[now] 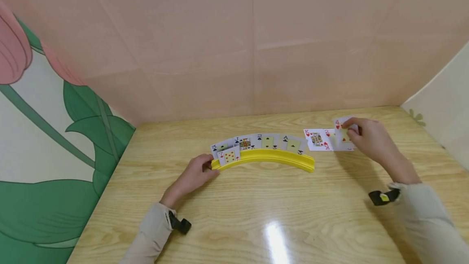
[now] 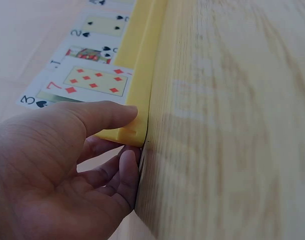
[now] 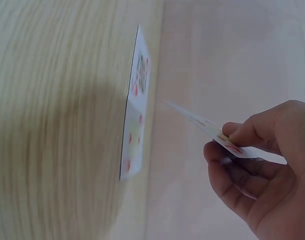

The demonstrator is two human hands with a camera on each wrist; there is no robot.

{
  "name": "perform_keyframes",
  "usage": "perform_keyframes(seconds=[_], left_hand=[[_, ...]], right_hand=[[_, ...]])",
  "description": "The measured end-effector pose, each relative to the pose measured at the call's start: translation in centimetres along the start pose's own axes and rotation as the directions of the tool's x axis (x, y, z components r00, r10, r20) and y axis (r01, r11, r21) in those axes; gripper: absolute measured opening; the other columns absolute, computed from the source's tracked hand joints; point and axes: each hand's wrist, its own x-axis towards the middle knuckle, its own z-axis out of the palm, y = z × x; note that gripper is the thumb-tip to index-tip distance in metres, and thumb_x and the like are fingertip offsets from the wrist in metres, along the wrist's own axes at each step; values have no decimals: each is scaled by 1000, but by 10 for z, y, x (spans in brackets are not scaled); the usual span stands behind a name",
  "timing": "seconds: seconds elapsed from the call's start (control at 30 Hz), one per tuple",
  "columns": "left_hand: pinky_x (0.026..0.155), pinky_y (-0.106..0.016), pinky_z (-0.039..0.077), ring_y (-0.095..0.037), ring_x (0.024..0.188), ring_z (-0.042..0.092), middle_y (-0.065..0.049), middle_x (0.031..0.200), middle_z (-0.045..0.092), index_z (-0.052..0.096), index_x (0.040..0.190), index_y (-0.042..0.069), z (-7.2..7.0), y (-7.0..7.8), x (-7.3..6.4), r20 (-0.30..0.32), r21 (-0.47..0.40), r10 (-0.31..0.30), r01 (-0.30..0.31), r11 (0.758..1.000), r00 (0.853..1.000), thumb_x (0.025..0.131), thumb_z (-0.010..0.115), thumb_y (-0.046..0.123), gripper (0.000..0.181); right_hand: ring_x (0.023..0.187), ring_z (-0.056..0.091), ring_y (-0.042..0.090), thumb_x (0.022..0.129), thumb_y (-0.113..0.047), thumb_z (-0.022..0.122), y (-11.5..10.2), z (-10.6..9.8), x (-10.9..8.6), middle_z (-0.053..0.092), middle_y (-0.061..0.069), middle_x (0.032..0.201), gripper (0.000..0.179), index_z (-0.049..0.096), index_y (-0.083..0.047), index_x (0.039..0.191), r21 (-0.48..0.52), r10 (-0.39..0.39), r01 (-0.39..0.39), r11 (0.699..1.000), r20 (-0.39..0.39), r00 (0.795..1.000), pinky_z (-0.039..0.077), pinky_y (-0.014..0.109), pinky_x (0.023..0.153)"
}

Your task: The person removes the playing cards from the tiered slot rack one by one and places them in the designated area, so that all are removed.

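Note:
A curved yellow card holder (image 1: pixel 264 156) stands on the table, with several playing cards upright in it. The seven of diamonds (image 1: pixel 229 156) is at its left end, in front of the three of spades (image 2: pixel 28 100). My left hand (image 1: pixel 196 172) grips that end, thumb (image 2: pixel 110 114) along the front and fingers behind. To the right, my right hand (image 1: pixel 371 139) pinches the four of hearts (image 1: pixel 338 133) between thumb and fingers. This card is tilted above the table and overlaps the two of hearts (image 1: pixel 328 138) in the head view.
The king of hearts (image 1: pixel 316 139) lies face up beside the two of hearts, right of the holder. A jack (image 1: pixel 246 143), the two of spades (image 1: pixel 266 141) and a black ace (image 1: pixel 292 145) fill the holder further right. A pink-covered wall (image 1: pixel 253 72) borders the wooden table (image 1: pixel 234 215) behind.

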Motion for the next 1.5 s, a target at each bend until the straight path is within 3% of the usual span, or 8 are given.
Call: perform_keyframes(seconds=[0.23,0.37,0.53,0.7,0.83,1.03,1.3,1.5], left_hand=[[71,-29,44,-16,85,52,-3,98,60,64,119,4,0,1,-1,-2,-4,-8,8,1000,1000,91,73,14,31],[71,-29,44,-16,85,52,-3,99,60,63,122,4,0,1,-1,-6,-10,-15,14,1000,1000,91,73,14,33],[71,-28,43,-16,84,52,-3,97,59,64,119,4,1,1,-1,-4,-8,-10,10,1000,1000,91,73,14,31],[71,-28,43,-16,85,52,-3,98,59,63,121,5,1,1,-1,1,-11,-19,19,1000,1000,91,73,14,32],[71,-28,43,-16,85,52,-3,99,60,63,122,5,1,1,-2,-1,-14,-18,18,1000,1000,91,73,14,33],[69,-27,43,-16,83,52,-3,97,59,64,120,5,-1,0,-2,-2,-11,-10,10,1000,1000,91,74,14,32],[70,-28,43,-17,85,52,-4,99,60,63,121,5,-1,0,-1,6,-11,-4,4,1000,1000,92,73,14,32],[70,-28,43,-17,84,52,-5,97,60,64,120,4,-1,0,0,3,-4,-1,1,1000,1000,91,73,14,31]], right_hand=[[50,42,15,96,-6,51,28,-3,-5,52,8,67,20,59,2,113,67,140,-144,987,64,988,34,30,43],[52,48,14,96,-6,54,40,-3,-6,57,13,72,23,50,5,116,88,166,-171,981,56,984,38,30,43],[56,51,17,95,-5,58,56,0,-12,61,18,78,23,52,7,113,81,192,-196,977,62,979,41,30,44],[66,53,27,91,-7,62,70,4,-15,64,20,78,18,64,9,101,29,187,-188,982,31,982,39,33,54],[65,46,26,89,-10,68,81,7,-15,60,16,69,25,67,9,105,3,165,-166,986,69,984,36,39,60],[74,52,33,82,-10,77,86,14,-14,66,30,89,38,64,10,112,-13,70,-69,998,110,991,41,51,71],[61,46,21,85,-16,76,81,19,-14,64,18,77,41,64,8,116,-78,60,-51,996,125,990,37,43,62],[69,51,30,87,-13,72,78,22,-14,63,16,76,35,67,5,117,-99,36,-24,995,120,992,33,49,66]])
